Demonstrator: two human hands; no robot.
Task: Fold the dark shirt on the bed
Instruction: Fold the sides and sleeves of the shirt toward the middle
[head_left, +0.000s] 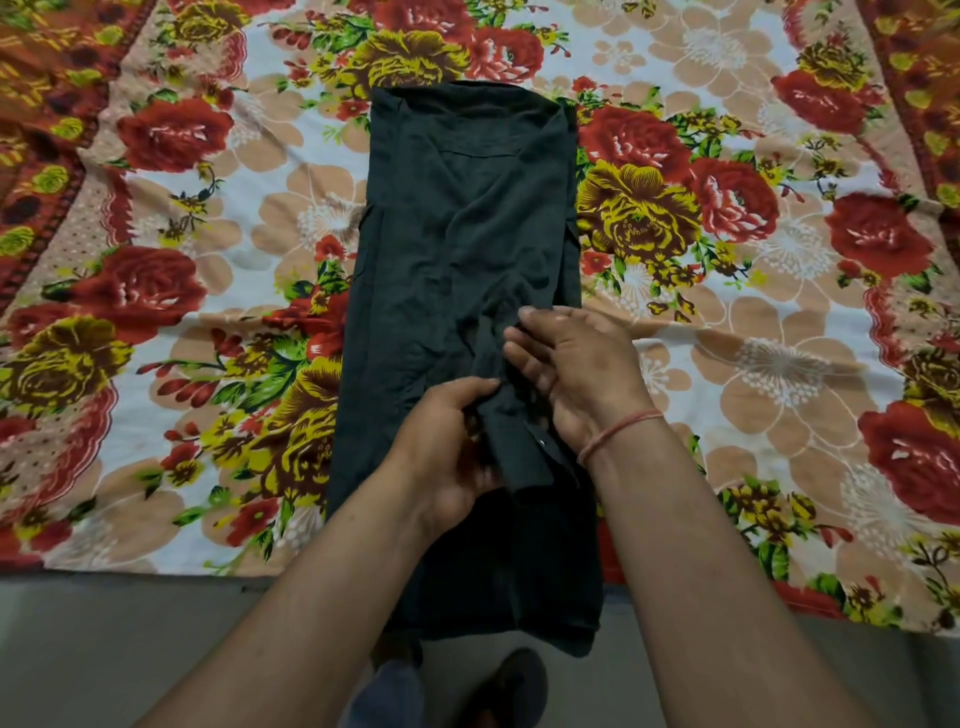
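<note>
Head view, dark shirt (457, 249) lengthwise, collar far

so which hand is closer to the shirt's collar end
Right. The right hand sits further up the dark shirt, its fingertips pointing toward the collar end at the far side. The left hand pinches fabric lower down, nearer the person.

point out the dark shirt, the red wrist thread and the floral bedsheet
dark shirt (467, 234): head view, middle of the folded body.
red wrist thread (618, 428): head view, strand across the right wrist.
floral bedsheet (737, 364): head view, bare patch right of the shirt.
</note>
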